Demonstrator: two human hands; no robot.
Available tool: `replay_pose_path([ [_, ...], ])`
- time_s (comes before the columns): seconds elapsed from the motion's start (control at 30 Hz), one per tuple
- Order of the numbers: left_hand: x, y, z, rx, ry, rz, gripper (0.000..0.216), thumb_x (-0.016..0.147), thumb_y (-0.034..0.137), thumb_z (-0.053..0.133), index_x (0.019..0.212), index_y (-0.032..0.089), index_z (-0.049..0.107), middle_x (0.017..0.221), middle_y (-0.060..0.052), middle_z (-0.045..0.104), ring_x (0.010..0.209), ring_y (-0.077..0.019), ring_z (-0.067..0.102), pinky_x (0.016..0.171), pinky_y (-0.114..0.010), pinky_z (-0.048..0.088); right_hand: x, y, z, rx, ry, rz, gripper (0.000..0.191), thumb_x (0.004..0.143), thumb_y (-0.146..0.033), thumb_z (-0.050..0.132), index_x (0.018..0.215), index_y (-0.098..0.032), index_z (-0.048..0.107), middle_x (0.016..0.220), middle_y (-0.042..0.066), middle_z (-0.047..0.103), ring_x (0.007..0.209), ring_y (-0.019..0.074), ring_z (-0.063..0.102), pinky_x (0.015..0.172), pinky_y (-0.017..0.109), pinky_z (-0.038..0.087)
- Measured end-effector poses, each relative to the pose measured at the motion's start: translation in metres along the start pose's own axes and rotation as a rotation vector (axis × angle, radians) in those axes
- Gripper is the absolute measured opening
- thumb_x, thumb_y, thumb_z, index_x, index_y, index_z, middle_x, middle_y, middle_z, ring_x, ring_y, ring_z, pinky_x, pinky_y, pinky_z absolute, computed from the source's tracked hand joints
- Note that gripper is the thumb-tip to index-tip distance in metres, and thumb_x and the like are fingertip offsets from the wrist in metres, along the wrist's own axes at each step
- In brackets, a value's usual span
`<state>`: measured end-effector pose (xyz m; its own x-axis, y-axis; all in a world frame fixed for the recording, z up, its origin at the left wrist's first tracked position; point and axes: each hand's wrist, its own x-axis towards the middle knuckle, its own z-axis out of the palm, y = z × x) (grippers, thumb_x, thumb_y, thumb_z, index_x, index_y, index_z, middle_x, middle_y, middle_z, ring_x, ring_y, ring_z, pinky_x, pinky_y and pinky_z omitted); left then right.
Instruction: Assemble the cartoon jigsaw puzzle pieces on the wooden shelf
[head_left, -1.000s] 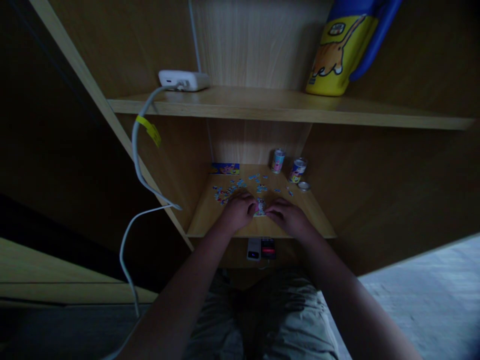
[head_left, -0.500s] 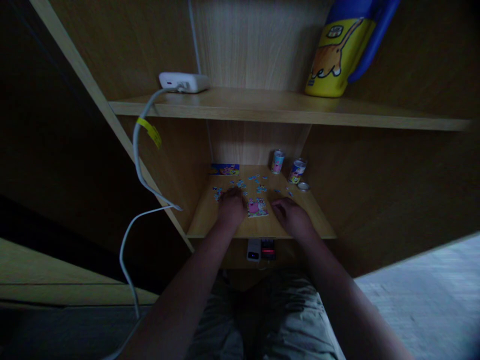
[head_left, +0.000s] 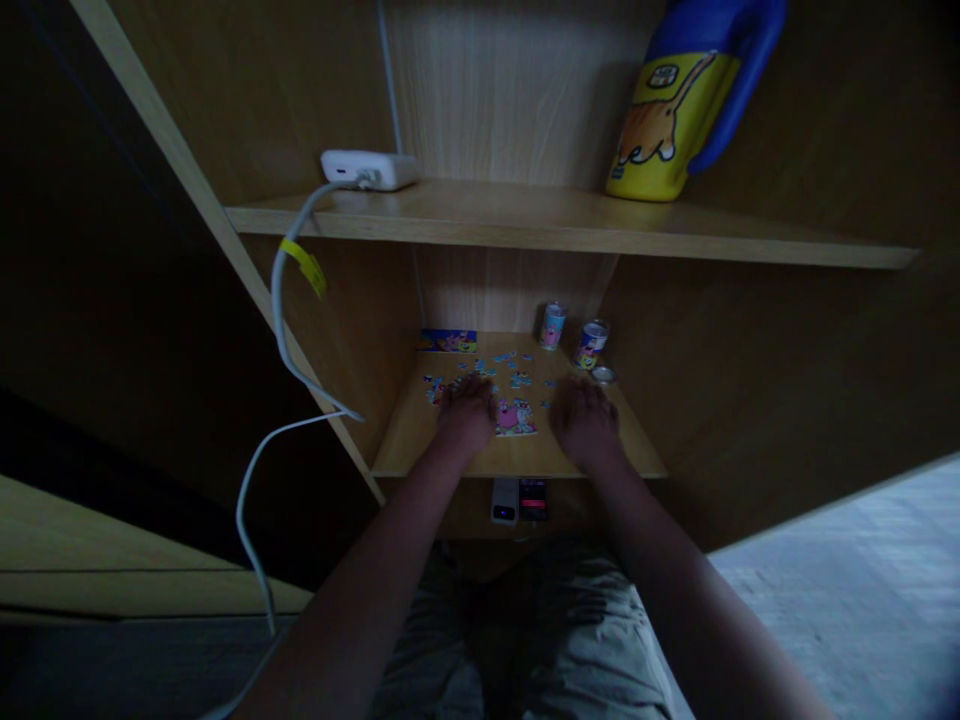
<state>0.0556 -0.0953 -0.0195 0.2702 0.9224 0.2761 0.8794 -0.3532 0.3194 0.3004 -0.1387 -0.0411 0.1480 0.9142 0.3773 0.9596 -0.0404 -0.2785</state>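
Note:
My left hand (head_left: pixel 466 412) rests palm down on the lower shelf, fingers stretched out over some jigsaw pieces left of the joined puzzle section (head_left: pixel 515 417). That section shows a pink figure. My right hand (head_left: pixel 586 425) is to its right, palm down with fingers reaching forward, slightly blurred, and nothing shows in it. Loose blue jigsaw pieces (head_left: pixel 520 379) are scattered beyond both hands, and some are hidden beneath my left fingers. A small piece (head_left: pixel 545 404) lies just left of my right hand.
A printed picture strip (head_left: pixel 448 341) lies at the back left. Two small cans (head_left: pixel 553 326) and a round lid (head_left: pixel 603 375) stand at the back right. Above, the upper shelf (head_left: pixel 525 228) holds a white adapter (head_left: pixel 369 170) with a hanging cable and a yellow-blue jug (head_left: pixel 660 120). Devices (head_left: pixel 505 502) sit below.
My right hand has turned palm down and its fingers have moved forward and right, over the spot where small pieces lay. My left hand stays nearly in place, fingers a little more spread.

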Motion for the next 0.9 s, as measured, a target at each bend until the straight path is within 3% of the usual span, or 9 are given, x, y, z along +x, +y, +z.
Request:
replay_pose_path([
  [0.07, -0.001, 0.000, 0.001, -0.011, 0.014, 0.014, 0.046, 0.115, 0.031, 0.045, 0.156, 0.024, 0.065, 0.171, -0.019, 0.058, 0.164, -0.0382, 0.047, 0.135, -0.072, 0.029, 0.008, -0.003, 0.000, 0.005, -0.101, 0.027, 0.067, 0.113, -0.046, 0.044, 0.173, -0.015, 0.046, 0.180, 0.026, 0.041, 0.168, 0.0473, 0.033, 0.129, 0.080, 0.027],
  [0.2, -0.004, 0.000, 0.000, -0.019, 0.068, 0.088, 0.039, 0.113, 0.029, 0.050, 0.148, 0.025, 0.068, 0.170, -0.016, 0.060, 0.164, -0.0354, 0.047, 0.138, -0.070, 0.023, 0.019, -0.006, -0.004, 0.029, -0.188, -0.007, 0.061, 0.116, -0.048, 0.041, 0.169, -0.021, 0.053, 0.177, 0.021, 0.049, 0.167, 0.0437, 0.036, 0.129, 0.083, 0.024],
  [0.27, -0.005, 0.000, -0.002, -0.031, 0.072, 0.126, 0.035, 0.112, 0.028, 0.054, 0.142, 0.025, 0.071, 0.170, -0.015, 0.060, 0.164, -0.0354, 0.047, 0.138, -0.071, 0.023, 0.019, -0.005, -0.007, 0.047, -0.135, -0.077, 0.054, 0.115, -0.040, 0.044, 0.162, -0.020, 0.060, 0.168, 0.021, 0.060, 0.159, 0.0398, 0.048, 0.130, 0.073, 0.033],
  [0.37, -0.005, -0.001, -0.003, -0.076, 0.045, 0.211, 0.027, 0.110, 0.024, 0.057, 0.130, 0.026, 0.076, 0.168, -0.011, 0.062, 0.163, -0.0318, 0.048, 0.137, -0.068, 0.028, 0.018, -0.002, -0.012, 0.081, -0.070, -0.196, 0.039, 0.111, -0.027, 0.047, 0.136, -0.016, 0.075, 0.134, 0.020, 0.078, 0.129, 0.0327, 0.068, 0.119, 0.049, 0.050],
  [0.47, -0.005, -0.004, -0.003, -0.122, 0.024, 0.305, 0.025, 0.105, 0.016, 0.062, 0.119, 0.027, 0.080, 0.165, -0.008, 0.065, 0.159, -0.0289, 0.052, 0.137, -0.062, 0.032, 0.015, 0.000, -0.015, 0.082, -0.057, -0.239, 0.028, 0.108, -0.022, 0.052, 0.109, -0.018, 0.079, 0.108, 0.016, 0.080, 0.107, 0.0298, 0.071, 0.106, 0.041, 0.054],
  [0.73, -0.005, -0.001, -0.009, -0.194, 0.045, 0.371, 0.013, 0.105, 0.023, 0.068, 0.108, 0.027, 0.080, 0.136, -0.007, 0.079, 0.138, -0.0287, 0.067, 0.128, -0.054, 0.047, 0.009, 0.001, -0.013, -0.043, 0.084, -0.074, 0.028, 0.109, -0.036, 0.061, 0.111, -0.015, 0.079, 0.121, 0.025, 0.075, 0.118, 0.0350, 0.067, 0.101, 0.047, 0.055],
  [0.9, -0.004, -0.001, -0.010, -0.177, 0.039, 0.361, 0.017, 0.108, 0.023, 0.062, 0.109, 0.026, 0.079, 0.129, -0.007, 0.079, 0.131, -0.0288, 0.068, 0.124, -0.053, 0.049, 0.011, 0.001, -0.012, -0.034, 0.012, -0.085, 0.029, 0.110, -0.040, 0.062, 0.109, -0.018, 0.081, 0.119, 0.021, 0.077, 0.114, 0.0336, 0.069, 0.099, 0.045, 0.055],
])
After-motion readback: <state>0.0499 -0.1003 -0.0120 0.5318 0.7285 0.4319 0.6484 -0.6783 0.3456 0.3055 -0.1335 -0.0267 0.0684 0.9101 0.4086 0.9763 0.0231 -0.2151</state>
